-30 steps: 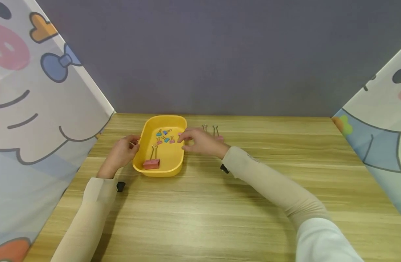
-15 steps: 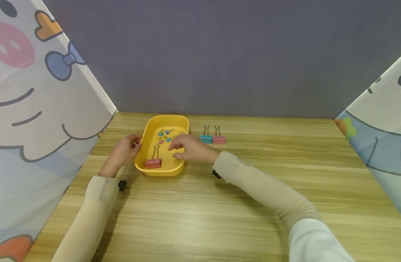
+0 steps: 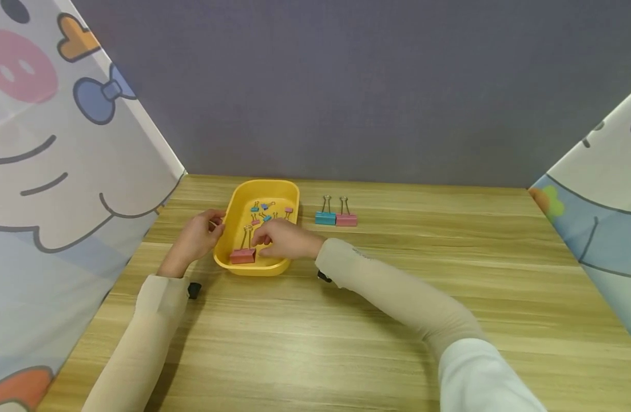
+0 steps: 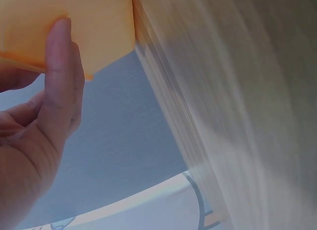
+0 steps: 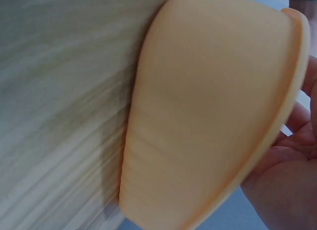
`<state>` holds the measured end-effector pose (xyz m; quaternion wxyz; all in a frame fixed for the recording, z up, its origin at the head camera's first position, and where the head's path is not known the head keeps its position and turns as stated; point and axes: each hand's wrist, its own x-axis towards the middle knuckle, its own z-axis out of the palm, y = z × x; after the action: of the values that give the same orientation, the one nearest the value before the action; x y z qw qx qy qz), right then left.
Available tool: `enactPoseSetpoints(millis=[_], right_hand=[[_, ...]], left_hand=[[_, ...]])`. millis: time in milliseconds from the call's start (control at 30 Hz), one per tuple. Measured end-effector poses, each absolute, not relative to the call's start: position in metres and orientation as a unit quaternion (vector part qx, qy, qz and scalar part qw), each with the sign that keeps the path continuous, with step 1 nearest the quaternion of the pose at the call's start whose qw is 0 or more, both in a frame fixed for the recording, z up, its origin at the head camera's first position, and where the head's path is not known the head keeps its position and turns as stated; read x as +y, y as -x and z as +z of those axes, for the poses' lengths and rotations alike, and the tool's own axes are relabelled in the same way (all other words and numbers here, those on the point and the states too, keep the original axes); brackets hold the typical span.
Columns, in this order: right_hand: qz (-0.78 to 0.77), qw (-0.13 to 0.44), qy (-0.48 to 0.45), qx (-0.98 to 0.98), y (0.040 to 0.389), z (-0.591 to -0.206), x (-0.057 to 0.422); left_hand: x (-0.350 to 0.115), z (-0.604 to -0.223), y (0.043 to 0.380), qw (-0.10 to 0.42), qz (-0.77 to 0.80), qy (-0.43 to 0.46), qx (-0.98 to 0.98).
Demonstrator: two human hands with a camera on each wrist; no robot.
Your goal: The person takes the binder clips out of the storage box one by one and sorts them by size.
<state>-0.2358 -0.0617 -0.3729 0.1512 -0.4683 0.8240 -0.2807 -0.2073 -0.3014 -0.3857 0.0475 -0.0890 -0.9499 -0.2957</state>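
A yellow tray [image 3: 257, 271] sits on the table, holding a large red binder clip [image 3: 242, 256] and several small binder clips, among them a pink clip [image 3: 288, 210] and a blue clip [image 3: 264, 206]. At the tray's left side is my left hand [image 3: 195, 237]; in the left wrist view a nearly straight finger [image 4: 59, 57] lies against the outer wall. My right hand [image 3: 284, 239] reaches over the right rim, its thumb and fingers apart beside the large red clip. Whether they touch it I cannot tell. In the right wrist view, the tray wall [image 5: 208, 101] hides its fingertips.
Right of the tray, a teal binder clip [image 3: 325, 218] and a pink binder clip [image 3: 346, 220] stand side by side on the wooden table [image 3: 305, 343]. A grey panel [image 3: 356, 97] rises behind, with cartoon-printed cloth [image 3: 94, 171] on the left and right.
My right hand has moved left and toward me, from the tray's right rim to the large red clip. The teal and pink clips on the table came into view. My left hand stayed beside the tray.
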Motion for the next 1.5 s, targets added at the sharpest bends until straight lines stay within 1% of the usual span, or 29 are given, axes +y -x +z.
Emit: enactPoseSetpoints(millis=[267, 500, 767, 1133, 1367, 1500], right_hand=[[-0.247, 0.154, 0.464, 0.837, 0.239, -0.378, -0.075], [-0.202, 0.178, 0.451, 0.851, 0.241, -0.38, -0.088], [-0.189, 0.188, 0.433, 0.861, 0.24, -0.383, -0.098], [-0.161, 0.175, 0.424, 0.874, 0.24, -0.386, -0.105], [-0.168, 0.174, 0.401, 0.883, 0.24, -0.386, -0.11], [-0.171, 0.169, 0.396, 0.886, 0.24, -0.388, -0.113]], left_hand=[[-0.3, -0.384, 0.208, 0.051, -0.296, 0.088, -0.95], [-0.299, -0.384, 0.208, 0.048, -0.301, 0.093, -0.948], [-0.301, -0.386, 0.21, 0.049, -0.305, 0.099, -0.946], [-0.301, -0.386, 0.208, 0.048, -0.306, 0.1, -0.945], [-0.3, -0.387, 0.207, 0.06, -0.308, 0.095, -0.945], [-0.3, -0.386, 0.207, 0.055, -0.308, 0.096, -0.945]])
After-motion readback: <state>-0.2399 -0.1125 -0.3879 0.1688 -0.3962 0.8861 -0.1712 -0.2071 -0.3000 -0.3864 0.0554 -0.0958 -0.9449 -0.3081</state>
